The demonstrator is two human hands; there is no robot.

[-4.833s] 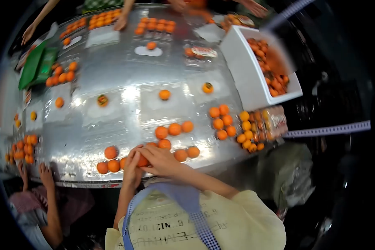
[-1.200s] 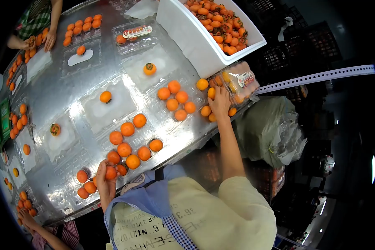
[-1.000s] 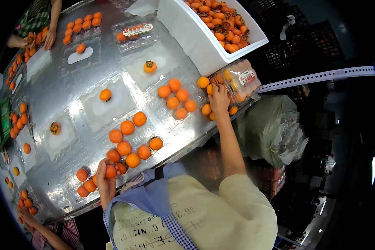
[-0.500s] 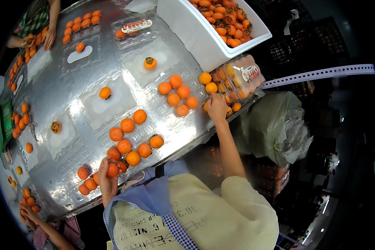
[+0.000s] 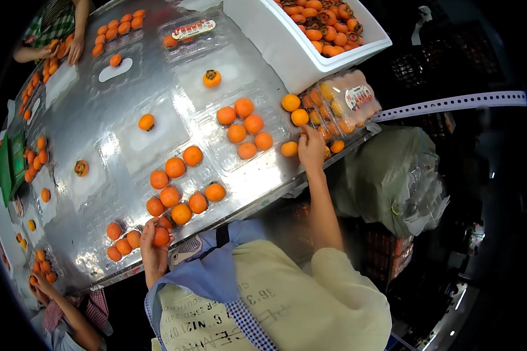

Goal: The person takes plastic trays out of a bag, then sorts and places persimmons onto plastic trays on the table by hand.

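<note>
My left hand [image 5: 151, 248] is closed around an orange persimmon [image 5: 161, 237] at the table's near edge. Just above it, another persimmon is partly hidden by the fingers. Close by are a clear plastic tray with persimmons [image 5: 181, 213] and a smaller group of persimmons [image 5: 123, 245]. My right hand [image 5: 311, 147] is stretched to the table's right end, its index finger extended and the other fingers partly hidden. It lies between a loose persimmon [image 5: 289, 149] and a closed, labelled clear pack of persimmons [image 5: 339, 108]. Nothing shows in its grasp.
A white foam box [image 5: 310, 64] full of persimmons stands at the far right. Clear trays, white pads and single persimmons [image 5: 212, 78] cover the metal table [image 5: 108, 137]. Co-workers' hands [image 5: 75, 50] work at the left. A green scale [image 5: 9, 167] and a large bag [image 5: 386, 175] stand nearby.
The view has shifted slightly. My right hand has moved a little away from the loose persimmons, uncovering one on its left. My left hand still holds its persimmon.
</note>
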